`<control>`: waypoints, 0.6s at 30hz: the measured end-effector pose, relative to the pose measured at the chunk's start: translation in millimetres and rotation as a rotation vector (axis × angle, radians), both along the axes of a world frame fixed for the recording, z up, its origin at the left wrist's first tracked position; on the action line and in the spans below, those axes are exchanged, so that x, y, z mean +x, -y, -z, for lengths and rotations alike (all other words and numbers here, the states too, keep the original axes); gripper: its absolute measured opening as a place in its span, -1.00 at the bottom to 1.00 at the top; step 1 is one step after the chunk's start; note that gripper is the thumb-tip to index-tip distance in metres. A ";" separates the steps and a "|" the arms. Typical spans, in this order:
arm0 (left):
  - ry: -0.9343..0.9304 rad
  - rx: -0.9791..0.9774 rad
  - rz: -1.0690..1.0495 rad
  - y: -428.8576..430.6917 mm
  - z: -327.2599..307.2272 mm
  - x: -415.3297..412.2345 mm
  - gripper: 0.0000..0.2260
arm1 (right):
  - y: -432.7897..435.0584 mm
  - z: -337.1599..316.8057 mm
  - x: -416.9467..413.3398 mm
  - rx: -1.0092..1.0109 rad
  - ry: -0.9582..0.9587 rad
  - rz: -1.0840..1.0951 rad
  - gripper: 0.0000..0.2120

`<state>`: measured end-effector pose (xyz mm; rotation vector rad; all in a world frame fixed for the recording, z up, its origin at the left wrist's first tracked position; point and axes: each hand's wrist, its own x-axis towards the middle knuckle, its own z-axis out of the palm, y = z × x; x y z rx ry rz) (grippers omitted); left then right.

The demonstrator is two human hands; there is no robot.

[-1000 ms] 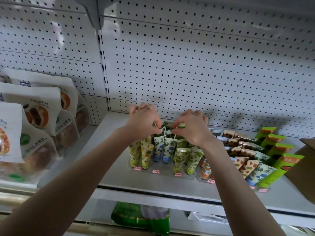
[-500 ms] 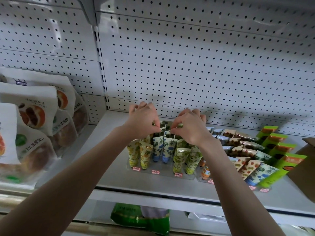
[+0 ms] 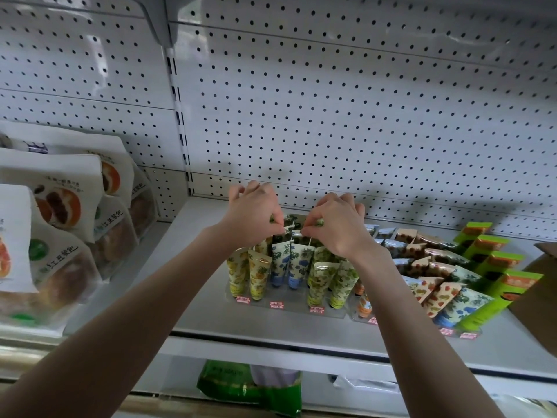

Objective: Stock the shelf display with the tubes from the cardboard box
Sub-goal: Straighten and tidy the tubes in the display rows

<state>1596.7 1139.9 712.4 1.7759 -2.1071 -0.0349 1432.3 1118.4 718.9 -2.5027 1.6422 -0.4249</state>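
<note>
Colourfully patterned tubes (image 3: 297, 262) stand cap-down, crimped ends up, in rows.

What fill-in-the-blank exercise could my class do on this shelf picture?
1. The left hand and right hand pinch tubes at the ____ of the display tray.
2. The bread bags lie ____ of the tubes.
3. The green boxes stand beside a ____ box.
Missing words: back; left; cardboard.

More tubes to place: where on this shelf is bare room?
Bare shelf: left of the yellow tubes up to the bread bags, and the front edge. Crowded: tube rows under left hand and right hand, rightward to the green boxes.
</note>
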 end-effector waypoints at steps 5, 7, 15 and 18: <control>0.000 0.001 -0.004 -0.3 -0.4 -0.2 -0.87 | 1.2 0.9 -0.7 -0.005 -0.002 0.009 -0.86; 0.001 -0.002 -0.002 -0.7 -0.3 -0.2 -0.87 | 1.2 0.9 -0.7 -0.005 -0.004 0.010 -0.86; -0.017 -0.004 0.008 -3.1 -1.1 0.7 -0.87 | 0.7 0.9 0.6 -0.004 -0.006 0.013 -0.88; -0.021 -0.002 0.008 -4.2 -1.9 1.6 -0.85 | 0.2 0.4 1.2 -0.002 -0.005 0.013 -0.88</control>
